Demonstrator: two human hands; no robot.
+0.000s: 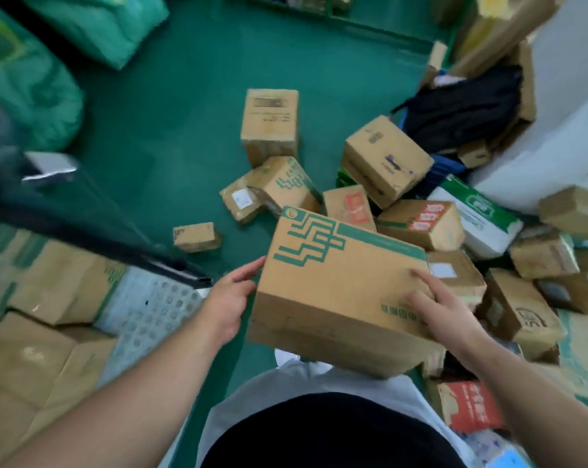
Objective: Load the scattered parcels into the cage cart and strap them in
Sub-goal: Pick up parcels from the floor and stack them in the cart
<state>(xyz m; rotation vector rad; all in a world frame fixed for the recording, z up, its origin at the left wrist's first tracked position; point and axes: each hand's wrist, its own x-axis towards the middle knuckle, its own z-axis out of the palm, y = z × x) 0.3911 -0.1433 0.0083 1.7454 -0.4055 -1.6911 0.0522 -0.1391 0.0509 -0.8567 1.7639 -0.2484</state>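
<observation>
I am holding a brown cardboard box (339,285) between both hands, above the green floor (184,130) in front of my body. A green angular emblem is showing on the far-left part of its top face, with a small round green mark at that corner and a green band running along the far edge. A short row of green characters is sitting on the near side by the right corner, too blurred to read.

The long side of the box is running from left to right, with the right end dipping a little lower in the view. The top is tipping towards me, so both the top and the near side are showing. The card is looking scuffed and dented along the lower edge.

My left hand (231,295) is pressing flat against the left end, fingers straight and close together. My right hand (444,305) is gripping the near-right corner, with the forefinger lying along the top and the other fingers curling over the edge.

The cart (144,309) is standing to my left, its pale perforated deck already carrying stacked boxes (59,282). The other parcels (420,221) are lying scattered to my right, several bearing red printing that I cannot read.
</observation>
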